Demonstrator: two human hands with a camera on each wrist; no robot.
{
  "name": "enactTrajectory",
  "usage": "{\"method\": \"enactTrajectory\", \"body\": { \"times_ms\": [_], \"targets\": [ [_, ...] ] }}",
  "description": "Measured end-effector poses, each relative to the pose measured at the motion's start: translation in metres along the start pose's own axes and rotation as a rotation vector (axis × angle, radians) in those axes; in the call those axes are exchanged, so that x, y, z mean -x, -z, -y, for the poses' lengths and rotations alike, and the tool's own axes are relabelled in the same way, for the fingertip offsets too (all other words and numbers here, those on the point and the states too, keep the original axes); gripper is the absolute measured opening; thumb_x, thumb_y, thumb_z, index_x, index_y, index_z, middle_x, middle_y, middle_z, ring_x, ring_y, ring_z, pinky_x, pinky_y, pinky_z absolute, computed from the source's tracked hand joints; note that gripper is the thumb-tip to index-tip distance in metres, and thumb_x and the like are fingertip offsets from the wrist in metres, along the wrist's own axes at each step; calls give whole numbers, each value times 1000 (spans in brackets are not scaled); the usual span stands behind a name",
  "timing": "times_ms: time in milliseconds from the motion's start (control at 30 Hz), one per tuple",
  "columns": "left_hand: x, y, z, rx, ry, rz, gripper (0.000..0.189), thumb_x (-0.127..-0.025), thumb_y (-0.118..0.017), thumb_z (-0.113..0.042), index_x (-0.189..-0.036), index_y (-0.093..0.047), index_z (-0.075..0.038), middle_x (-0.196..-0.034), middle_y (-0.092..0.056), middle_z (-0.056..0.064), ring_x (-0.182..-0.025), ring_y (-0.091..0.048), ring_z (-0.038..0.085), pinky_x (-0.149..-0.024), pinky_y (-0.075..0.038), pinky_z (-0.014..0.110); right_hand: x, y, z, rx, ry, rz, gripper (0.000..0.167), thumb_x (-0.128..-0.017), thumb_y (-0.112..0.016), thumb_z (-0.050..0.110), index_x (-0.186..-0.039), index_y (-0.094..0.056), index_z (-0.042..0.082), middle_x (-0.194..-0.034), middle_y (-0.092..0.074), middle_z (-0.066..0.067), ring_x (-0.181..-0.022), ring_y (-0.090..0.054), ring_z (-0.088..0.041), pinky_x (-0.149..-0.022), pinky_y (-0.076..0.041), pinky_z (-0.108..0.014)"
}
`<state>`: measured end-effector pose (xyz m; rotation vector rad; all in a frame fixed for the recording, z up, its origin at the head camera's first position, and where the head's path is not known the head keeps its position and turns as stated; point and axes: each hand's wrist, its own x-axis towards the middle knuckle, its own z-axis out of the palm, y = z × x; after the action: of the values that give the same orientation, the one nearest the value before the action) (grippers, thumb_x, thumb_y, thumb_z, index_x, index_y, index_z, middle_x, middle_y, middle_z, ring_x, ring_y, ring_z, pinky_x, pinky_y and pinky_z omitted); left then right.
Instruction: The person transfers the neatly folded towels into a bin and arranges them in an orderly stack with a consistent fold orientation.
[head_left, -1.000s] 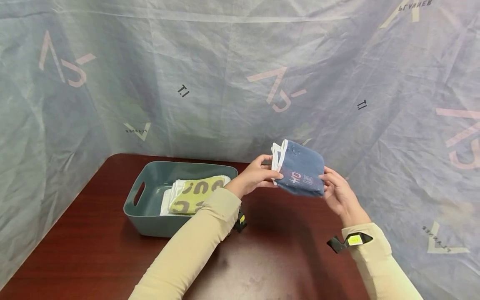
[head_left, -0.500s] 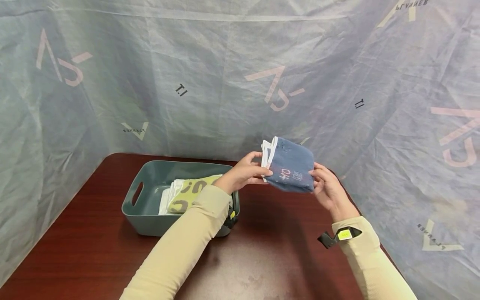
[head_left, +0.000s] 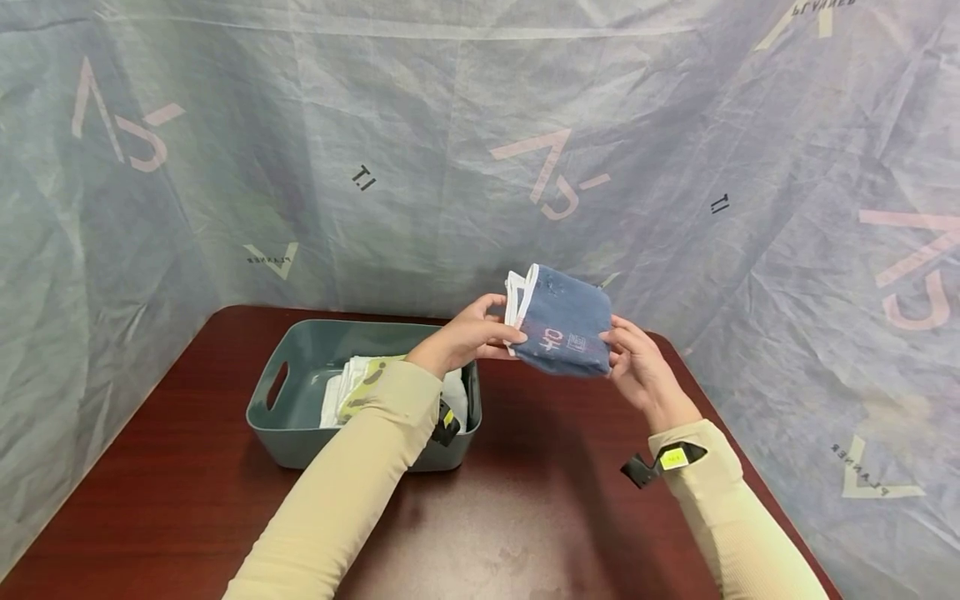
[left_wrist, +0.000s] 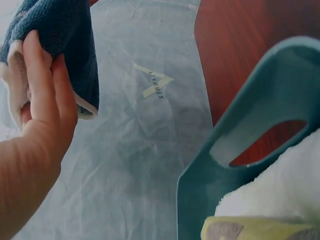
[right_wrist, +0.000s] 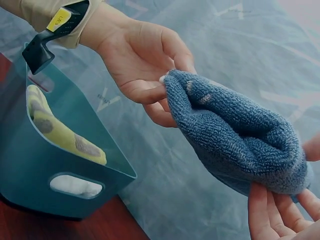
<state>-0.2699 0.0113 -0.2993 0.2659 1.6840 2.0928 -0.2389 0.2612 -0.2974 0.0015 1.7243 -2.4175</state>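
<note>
A folded blue towel with white edging and a small pink-and-white design is held up above the table. My left hand pinches its white-edged left side, thumb on the front and fingers behind. On the opposite side my right hand grips the folded end between thumb and fingers. The right wrist view shows the towel's thick doubled layers, spanning the two hands. Left of the towel stands a grey-green plastic bin; inside lie a yellow towel with brown patches and white towels, partly hidden by my left forearm.
The bin has a cut-out handle in its left end. Under everything is a dark reddish wooden table. A grey printed cloth hangs behind it and along both sides.
Both hands have moved left together with the blue towel, bringing it nearer the bin. My left forearm now covers more of the yellow towel. The hold of each hand looks the same.
</note>
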Motion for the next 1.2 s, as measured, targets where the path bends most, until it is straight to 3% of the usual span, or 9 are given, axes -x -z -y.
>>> {"method": "enactTrajectory", "body": {
  "times_ms": [233,400,600,833,1200],
  "targets": [
    [7,12,-8,20,15,-2,69,-80,-61,10,-137,-27,-9,-106,-51,14,-77,-60,21,-75,-54,38,-6,-16,-4,-17,-18,-15,28,-87,-42,-1,-111,-40,14,-96,-48,0,-73,-55,-12,-67,-45,-29],
    [10,23,-12,23,19,2,64,-79,-59,11,-133,-30,-8,-105,-52,13,-76,-61,20,-69,-55,35,-12,-27,-8,2,-49,-26,41,-87,-43,-1,-125,-33,11,-97,-44,-3,-72,-54,-12,-65,-47,-27],
    [15,38,-14,-2,41,17,62,-79,-58,12,-130,-29,-6,-104,-51,14,-76,-61,20,-66,-55,33,-16,-38,-14,20,-62,-13,42,-88,-44,-1,-127,-33,9,-98,-43,-4,-72,-55,-13,-64,-48,-27],
    [25,51,-19,-45,53,38,57,-80,-53,13,-127,-26,-5,-101,-51,15,-75,-61,20,-65,-55,32,-19,-52,-18,43,-74,3,62,-88,-45,0,-143,-18,7,-101,-42,-6,-69,-55,-12,-63,-48,-27],
    [35,70,-28,-85,96,28,54,-79,-52,14,-122,-27,-6,-98,-52,14,-75,-61,20,-60,-52,32,-25,-75,-22,49,-81,9,57,-86,-48,-2,-137,-25,7,-99,-44,-8,-64,-56,-14,-61,-49,-28]
  ]
}}
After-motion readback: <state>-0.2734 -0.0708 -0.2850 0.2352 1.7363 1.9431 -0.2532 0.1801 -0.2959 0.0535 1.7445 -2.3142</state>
